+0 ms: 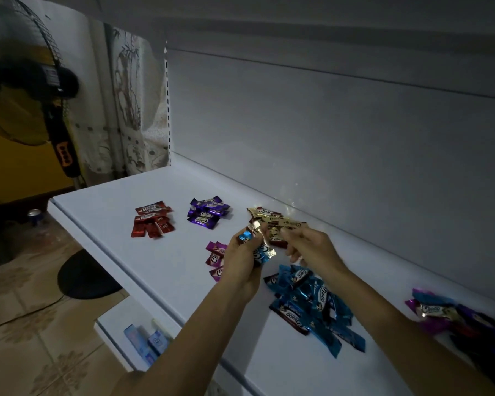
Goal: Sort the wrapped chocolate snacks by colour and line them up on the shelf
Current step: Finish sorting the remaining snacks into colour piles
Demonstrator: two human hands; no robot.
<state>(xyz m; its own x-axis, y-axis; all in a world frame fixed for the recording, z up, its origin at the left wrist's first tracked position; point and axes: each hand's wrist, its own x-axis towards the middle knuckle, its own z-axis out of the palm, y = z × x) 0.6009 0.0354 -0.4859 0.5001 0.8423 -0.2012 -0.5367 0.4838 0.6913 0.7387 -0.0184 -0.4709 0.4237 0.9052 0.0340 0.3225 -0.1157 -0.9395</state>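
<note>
- Five colour groups of wrapped snacks lie on the white shelf (160, 195), with one unsorted heap at the far right.
- Far left, off the shelf: a standing fan (26, 81) and a drink can (35, 216) on the tiled floor.
- Red pile (152, 222): the group nearest the shelf's left end, wrappers overlapping.
- Dark purple pile (207, 212): just right of the red one, slightly nearer the back wall.
- Magenta pile (216, 258): nearer the front edge, partly hidden behind the left hand.
- Left hand (242, 264): raised above the shelf, fingers curled round a bunch of snacks (259, 250), blue wrappers with one gold wrapper on top.
- Gold pile (275, 220): near the back wall, just beyond both hands.
- Right hand (312, 248): fingers curled at the near edge of the gold pile; whether they pinch a wrapper cannot be told.
- Blue pile (312, 304): the largest group, loosely heaped between the two forearms.
- Mixed heap (446, 315): purple, gold and blue wrappers together, well apart at the right.
</note>
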